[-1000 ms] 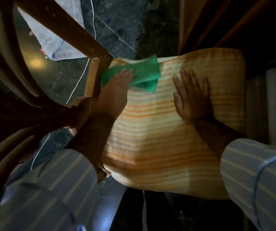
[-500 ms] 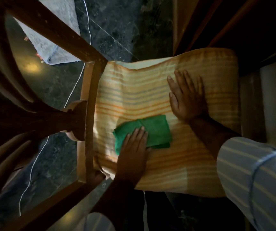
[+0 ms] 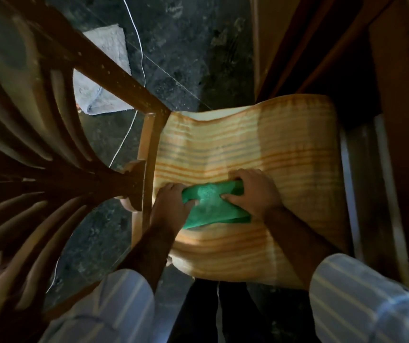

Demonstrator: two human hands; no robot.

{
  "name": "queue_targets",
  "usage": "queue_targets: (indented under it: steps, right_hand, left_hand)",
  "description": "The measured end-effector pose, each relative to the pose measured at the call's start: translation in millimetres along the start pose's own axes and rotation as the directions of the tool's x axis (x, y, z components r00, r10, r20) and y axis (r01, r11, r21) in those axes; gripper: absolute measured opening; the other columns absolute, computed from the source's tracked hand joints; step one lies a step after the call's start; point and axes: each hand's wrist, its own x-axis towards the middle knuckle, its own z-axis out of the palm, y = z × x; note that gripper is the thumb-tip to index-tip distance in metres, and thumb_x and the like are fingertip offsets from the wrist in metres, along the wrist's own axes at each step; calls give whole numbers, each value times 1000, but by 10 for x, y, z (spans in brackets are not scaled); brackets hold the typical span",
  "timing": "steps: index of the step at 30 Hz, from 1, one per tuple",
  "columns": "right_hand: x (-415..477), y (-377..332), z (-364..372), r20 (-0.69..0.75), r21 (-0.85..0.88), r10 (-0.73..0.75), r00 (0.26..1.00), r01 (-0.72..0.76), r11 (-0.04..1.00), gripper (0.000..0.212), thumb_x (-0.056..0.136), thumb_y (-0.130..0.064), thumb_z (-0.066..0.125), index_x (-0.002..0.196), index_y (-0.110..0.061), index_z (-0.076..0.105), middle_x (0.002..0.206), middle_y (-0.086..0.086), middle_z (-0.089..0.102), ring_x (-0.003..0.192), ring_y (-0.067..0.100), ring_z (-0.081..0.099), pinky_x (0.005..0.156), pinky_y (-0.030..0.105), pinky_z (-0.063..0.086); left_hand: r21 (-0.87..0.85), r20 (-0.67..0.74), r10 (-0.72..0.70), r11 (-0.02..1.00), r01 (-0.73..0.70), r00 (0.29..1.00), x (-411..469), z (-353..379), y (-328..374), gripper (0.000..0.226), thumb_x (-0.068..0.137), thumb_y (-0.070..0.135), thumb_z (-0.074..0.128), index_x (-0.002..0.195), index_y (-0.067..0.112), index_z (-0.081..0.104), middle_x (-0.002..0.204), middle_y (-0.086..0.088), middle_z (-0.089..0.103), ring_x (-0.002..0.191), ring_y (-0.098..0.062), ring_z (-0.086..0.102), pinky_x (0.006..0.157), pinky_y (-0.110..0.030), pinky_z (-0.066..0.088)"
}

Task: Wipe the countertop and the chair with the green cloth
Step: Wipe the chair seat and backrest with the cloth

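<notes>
Both hands are on the small green cloth [image 3: 213, 206] now, right in the middle of the orange-and-cream striped seat cushion [image 3: 260, 149] of the brown wooden chair [image 3: 149, 149]. The left hand [image 3: 171, 206] grips the cloth's left end, fingers curled into the fabric; the right hand [image 3: 252, 191] clamps the right end, fingers wrapped over the top edge and thumb pressing down on the face. The cloth bunches and ridges between them (it looks as if it is being refolded or regathered, though that is a guess).

This is soft, light, limp material, with no stiffness to it at all. It will crumple wherever it is squeezed and drag against the cushion's woven cover rather than slide. The cushion itself gives too: its near edge sags and the far edge curls up, so hard pressure could shift it on the frame. Best hold, I'd say, is a flat palm over a folded pad, or a pinch at a corner to shake it open.

The dark spindles of the chair back [image 3: 37, 169] fan out at left and look unwiped, as far as this dim light lets me judge. A crumpled grey rag [image 3: 102, 70] lies on the dark stone floor [image 3: 186, 45] beyond. No countertop is clearly in sight.
</notes>
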Motion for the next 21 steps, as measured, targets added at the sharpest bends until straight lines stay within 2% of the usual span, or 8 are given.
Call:
queue_targets:
  steps: [3, 5, 7, 10, 12, 16, 18, 21]
  right_hand:
    - [28, -24, -56, 107, 233, 197, 975, -217, 948, 56, 71, -62, 84, 111, -22, 80, 113, 3, 79, 110, 25, 72, 94, 37, 56]
    - [41, -71, -152, 182, 556, 296, 938, -346, 756, 41, 70, -44, 93, 96, -14, 84, 99, 7, 83, 98, 26, 78, 90, 42, 63]
    - [14, -137, -293, 217, 754, 323, 921, -369, 544, 31, 72, -27, 94, 95, -10, 83, 97, 11, 84, 96, 29, 81, 89, 45, 66]
    - [-96, -294, -565, 203, 889, 293, 935, -301, 346, 20, 79, -20, 90, 94, -11, 82, 97, 10, 84, 87, 23, 82, 68, 28, 67]
    - [-156, -415, -753, 159, 928, 266, 951, -236, 287, 16, 84, -22, 86, 94, -12, 81, 98, 10, 84, 84, 19, 82, 66, 25, 65]
    - [-212, -723, -1193, 131, 964, 194, 972, -171, 205, 27, 90, -29, 81, 109, -10, 79, 108, 12, 83, 102, 31, 80, 91, 42, 64]
    - [-235, -876, -1399, 159, 972, 134, 978, -179, 153, 33, 90, -35, 80, 113, -12, 78, 112, 11, 82, 105, 29, 79, 94, 43, 62]
    - [-269, -1086, -1600, 171, 974, 60, 983, -178, 138, 38, 89, -36, 80, 118, -12, 77, 115, 12, 82, 109, 30, 78, 98, 44, 61]
  left_hand:
    - [-238, 56, -160, 957, 169, 986, 27, -72, 5, 29, 74, 36, 83, 92, 18, 68, 91, -2, 65, 84, -19, 59, 75, -28, 44]
    - [-520, 159, -226, 809, 276, 961, 2, -145, 57, 27, 73, 32, 83, 89, 19, 66, 85, -1, 67, 81, -21, 64, 69, -29, 47]
    - [-665, 137, -217, 703, 253, 966, -41, -246, 142, 28, 70, 33, 82, 89, 20, 66, 83, -1, 68, 81, -22, 66, 66, -31, 50]
    - [-767, -21, -249, 625, 144, 968, -136, -536, 322, 29, 72, 40, 77, 91, 22, 66, 93, -7, 73, 89, -27, 70, 77, -43, 57]
    - [-731, -161, -242, 681, 50, 957, -202, -760, 434, 30, 78, 45, 69, 96, 22, 64, 97, -8, 72, 92, -30, 68, 81, -46, 56]
    - [-433, -446, -137, 898, -79, 885, -398, -1309, 699, 26, 92, 43, 59, 112, 28, 60, 99, -1, 70, 91, -22, 64, 70, -22, 36]
    - [-348, -545, -92, 929, -125, 833, -543, -1632, 835, 23, 94, 42, 57, 114, 30, 59, 102, 1, 71, 90, -17, 62, 68, -15, 31]
    - [-277, -612, -48, 948, -158, 790, -734, -2130, 999, 19, 94, 39, 60, 111, 30, 60, 101, 3, 71, 92, -18, 64, 74, -18, 37]
